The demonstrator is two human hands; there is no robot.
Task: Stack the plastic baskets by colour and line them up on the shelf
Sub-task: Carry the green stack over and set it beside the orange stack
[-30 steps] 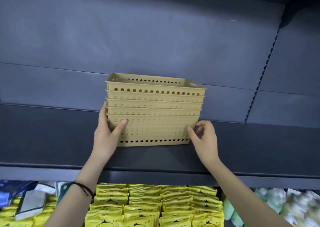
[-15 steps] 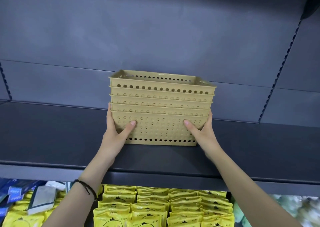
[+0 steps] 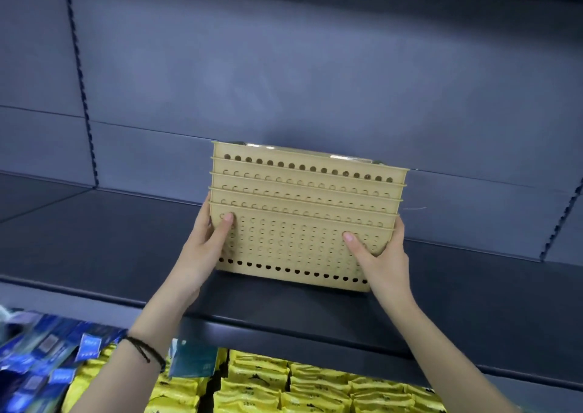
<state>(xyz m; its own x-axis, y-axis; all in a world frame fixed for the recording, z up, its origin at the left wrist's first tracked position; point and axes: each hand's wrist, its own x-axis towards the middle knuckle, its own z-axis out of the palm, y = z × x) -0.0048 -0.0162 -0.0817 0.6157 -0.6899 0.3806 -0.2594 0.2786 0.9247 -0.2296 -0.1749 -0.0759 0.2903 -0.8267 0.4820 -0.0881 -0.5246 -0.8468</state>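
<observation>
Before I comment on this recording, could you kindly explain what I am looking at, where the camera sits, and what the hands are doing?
There is no machine here: a person works with bare hands, and the one picture comes from a camera worn on their head, looking forward and down. The left hand, with a dark cord at its wrist, and the right hand grip the two ends of a stack of yellow baskets, nested one inside another. The stack looks to rest on a dark shelf, slightly askew, against the grey back wall. On the level below lie yellow packets and, to the left, blue packets.
</observation>
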